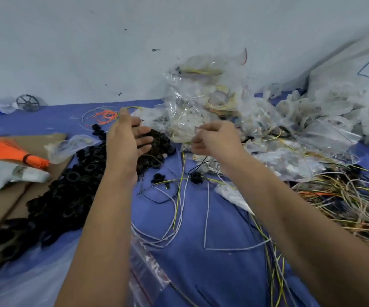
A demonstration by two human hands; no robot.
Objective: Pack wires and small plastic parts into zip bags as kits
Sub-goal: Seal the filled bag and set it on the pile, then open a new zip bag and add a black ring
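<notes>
Packing partly done: filled bags [203, 96] heaped behind black parts [72, 185]; left hand [125, 142] open, right hand [214, 140] pinching something unclear; loose wires [179, 207] remain.

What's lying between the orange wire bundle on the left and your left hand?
In the head view, a clear zip bag and part of the black plastic parts pile lie between the orange wire bundle and the left hand.

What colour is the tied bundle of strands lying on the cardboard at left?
Bright orange bundle, bound with a dark tie; the head view shows it.
</notes>
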